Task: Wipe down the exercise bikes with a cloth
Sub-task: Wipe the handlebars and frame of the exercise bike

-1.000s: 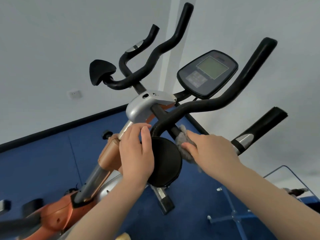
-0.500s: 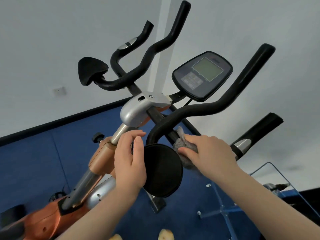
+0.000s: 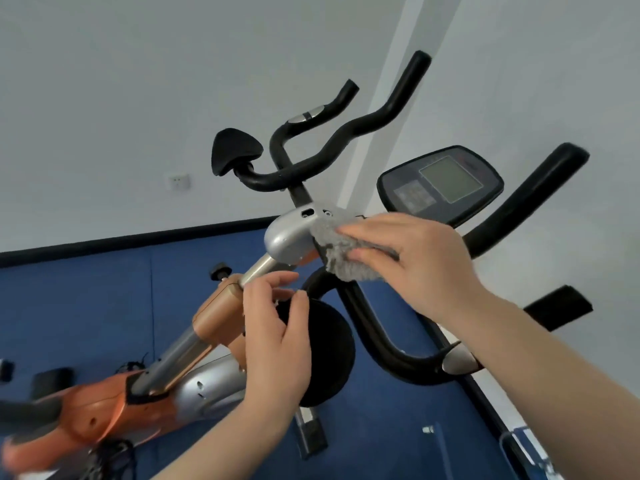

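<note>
While the left hand (image 3: pixel 277 344) holds a black pad (image 3: pixel 329 355), the right hand (image 3: pixel 415 261) grips the cloth (image 3: pixel 337 251) beside the console (image 3: pixel 440 183).

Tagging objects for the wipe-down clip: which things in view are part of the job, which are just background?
Job:
- grey cloth, held by right hand
- silver stem cover, being wiped
- black round pad, gripped by left hand
- handlebars
- console

Background:
- wall socket
- blue floor mat
</note>
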